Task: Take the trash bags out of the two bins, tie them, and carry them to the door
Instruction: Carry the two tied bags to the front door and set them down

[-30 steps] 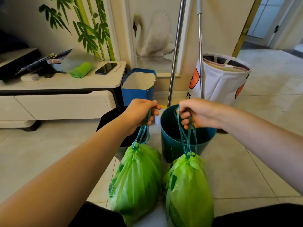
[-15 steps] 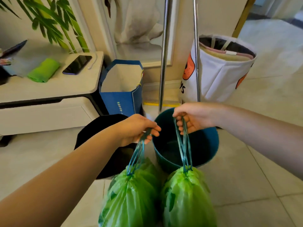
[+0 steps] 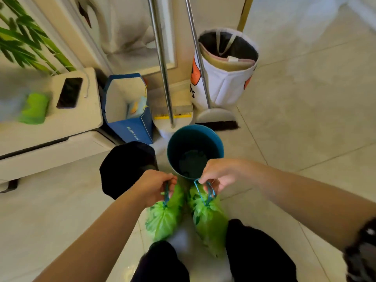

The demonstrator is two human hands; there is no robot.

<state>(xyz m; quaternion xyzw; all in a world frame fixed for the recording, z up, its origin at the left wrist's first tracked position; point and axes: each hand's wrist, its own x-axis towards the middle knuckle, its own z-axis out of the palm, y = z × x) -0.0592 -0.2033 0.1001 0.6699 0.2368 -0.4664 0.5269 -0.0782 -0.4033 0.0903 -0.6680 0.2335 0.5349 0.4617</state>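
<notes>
Fingers of both my left hand (image 3: 154, 186) and right hand (image 3: 218, 176) pinch teal drawstrings; the tied green plastic trash bags (image 3: 164, 216) could slip free or snag my knees.

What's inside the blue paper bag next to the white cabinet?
The blue paper bag stands open. Inside is a smaller light-blue package with an orange spot and yellow cord. The bag's front wall hides anything lower down, and the picture is too blurry to tell what the package is.

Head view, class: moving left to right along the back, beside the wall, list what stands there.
Green cloth → phone → blue paper bag → dustpan → broom → white fabric basket.
</notes>
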